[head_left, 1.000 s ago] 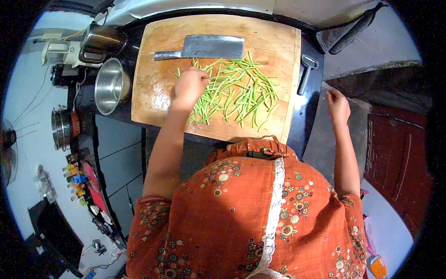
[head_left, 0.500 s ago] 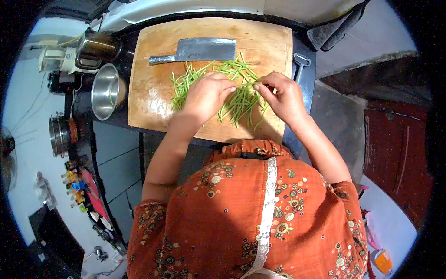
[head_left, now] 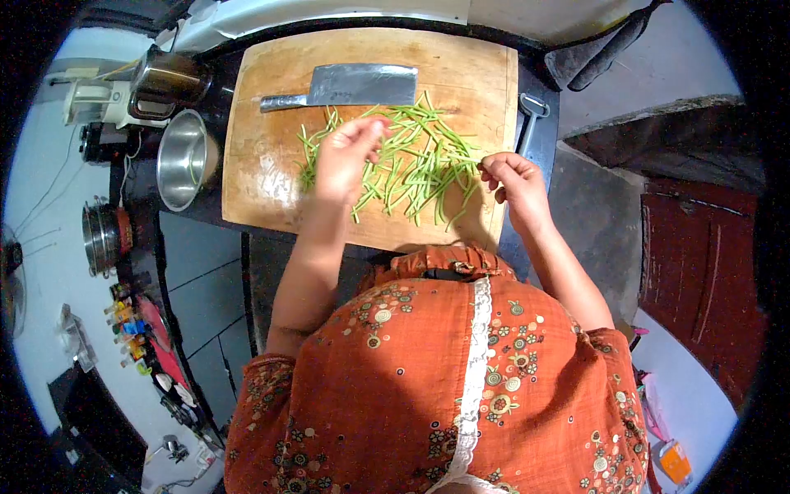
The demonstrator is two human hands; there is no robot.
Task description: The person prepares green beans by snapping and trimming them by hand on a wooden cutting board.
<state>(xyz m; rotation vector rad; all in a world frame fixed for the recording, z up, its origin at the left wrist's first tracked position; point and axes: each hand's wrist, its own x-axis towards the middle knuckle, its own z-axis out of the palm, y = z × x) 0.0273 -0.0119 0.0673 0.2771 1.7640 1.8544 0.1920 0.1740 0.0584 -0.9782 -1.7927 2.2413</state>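
Note:
My left hand (head_left: 350, 156) is above the left part of a loose pile of thin green stems (head_left: 436, 169), likely cut beans or stalks. Its fingers are half curled and apart, and I see nothing between them. At the pile's right edge, my right hand (head_left: 518, 183) has thumb and forefinger pinched together; a tiny dark bit may be at the tips, too small to name. The stems lie scattered on a wooden cutting board (head_left: 267, 165). Beyond them, a cleaver (head_left: 362, 86) rests flat with its handle to the left.
A metal bowl (head_left: 183, 160) stands left of the board, with a green piece inside. Behind it is a shiny metal pot (head_left: 169, 78). A peeler (head_left: 532, 123) lies along the board's right side. Small bottles (head_left: 130, 329) line the lower left.
My hands have drawn apart from where they met over the stems. The left moved left, its fingers coming apart; the right shifted slightly right and down. The stem between them is gone.

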